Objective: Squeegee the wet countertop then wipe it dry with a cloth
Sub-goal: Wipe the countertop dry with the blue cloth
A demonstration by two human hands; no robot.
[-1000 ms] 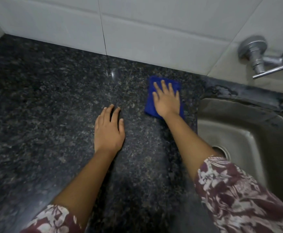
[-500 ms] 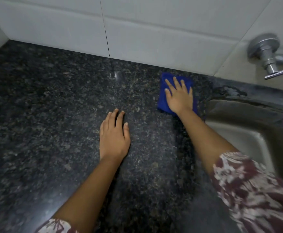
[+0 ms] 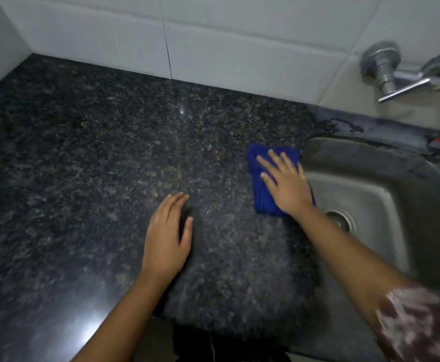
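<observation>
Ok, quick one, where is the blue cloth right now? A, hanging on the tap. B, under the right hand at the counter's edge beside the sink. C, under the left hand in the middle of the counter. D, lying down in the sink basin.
B: the right hand lies flat on the blue cloth, on the countertop right beside the sink.

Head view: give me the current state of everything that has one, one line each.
Blue folded cloth: flat on counter at sink's edge, pressed down.
Right hand: open, palm on cloth.
Left hand: open, resting on black speckled granite countertop.
Steel sink: no water pooled.
</observation>
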